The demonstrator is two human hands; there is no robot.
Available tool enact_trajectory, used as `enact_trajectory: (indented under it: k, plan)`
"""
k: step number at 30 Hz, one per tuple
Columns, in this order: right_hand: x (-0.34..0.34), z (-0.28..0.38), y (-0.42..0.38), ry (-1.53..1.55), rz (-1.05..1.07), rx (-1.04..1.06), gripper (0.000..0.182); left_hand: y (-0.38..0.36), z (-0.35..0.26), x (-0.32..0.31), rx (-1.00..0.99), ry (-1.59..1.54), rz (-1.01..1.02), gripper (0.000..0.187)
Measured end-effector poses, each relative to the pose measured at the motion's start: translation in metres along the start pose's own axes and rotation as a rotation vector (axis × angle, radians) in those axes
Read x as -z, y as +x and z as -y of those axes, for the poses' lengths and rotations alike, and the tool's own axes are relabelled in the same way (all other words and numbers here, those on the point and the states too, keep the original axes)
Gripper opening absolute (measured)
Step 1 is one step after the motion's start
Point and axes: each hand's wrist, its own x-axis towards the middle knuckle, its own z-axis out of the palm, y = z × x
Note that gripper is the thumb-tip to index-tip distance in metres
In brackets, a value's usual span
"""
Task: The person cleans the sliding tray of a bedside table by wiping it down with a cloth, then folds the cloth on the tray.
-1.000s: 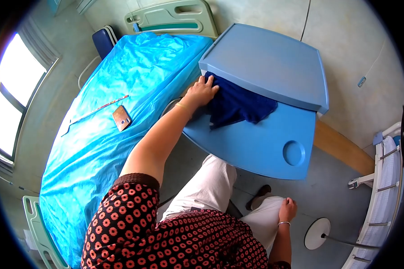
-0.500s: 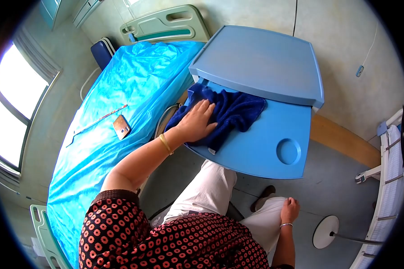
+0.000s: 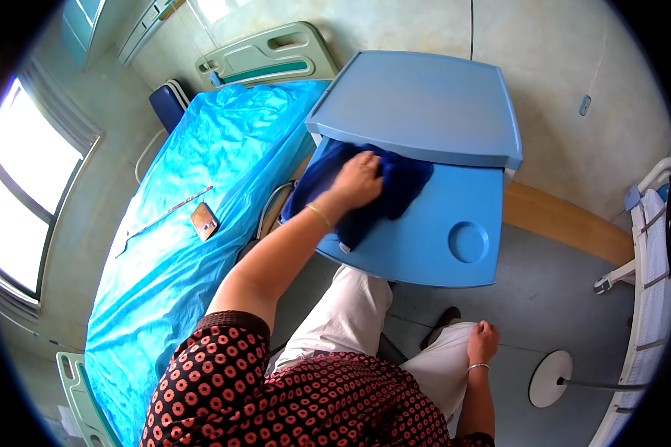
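Observation:
A dark blue towel point(image 3: 406, 179) lies bunched on the pulled-out light blue shelf point(image 3: 425, 257) of a bedside cabinet. My left hand point(image 3: 359, 181), a gold bangle at its wrist, presses down on the towel with fingers curled into the cloth; motion blurs it a little. Part of the towel is hidden under that hand. My right hand point(image 3: 484, 341), wearing a silver bracelet, rests on my right knee with its fingers curled in and nothing seen in them.
The grey-blue cabinet top point(image 3: 421, 100) rises behind the shelf. At left, a bed under blue plastic sheeting point(image 3: 238, 141) holds a phone point(image 3: 204, 221) and a thin stick point(image 3: 170, 212). A round white base point(image 3: 550, 378) stands on the floor. Another bed point(image 3: 649, 253) is at right.
My left hand has slid right across the towel, its flat fingers now curled into the cloth. The towel has bunched differently. My right hand stays on the knee. The view has shifted slightly.

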Motion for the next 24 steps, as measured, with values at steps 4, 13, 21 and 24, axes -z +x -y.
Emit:
enact_trajectory:
  k: [4, 13, 21, 24]
  plan:
    - [0.0, 0.001, 0.003, -0.066, -0.013, 0.033, 0.026, 0.005, -0.056, -0.013, -0.243, -0.103, 0.022, 0.052]
    - [0.003, -0.012, -0.008, -0.014, -0.026, 0.006, 0.029, -0.002, -0.072, 0.001, -0.304, -0.16, 0.092, 0.065]
    - [0.003, -0.013, -0.008, 0.003, -0.009, 0.013, 0.029, -0.008, -0.01, 0.021, -0.119, -0.102, 0.149, 0.065]
    - [0.004, -0.014, -0.008, -0.003, -0.008, -0.002, 0.028, -0.012, 0.005, 0.022, -0.04, -0.046, 0.105, 0.067]
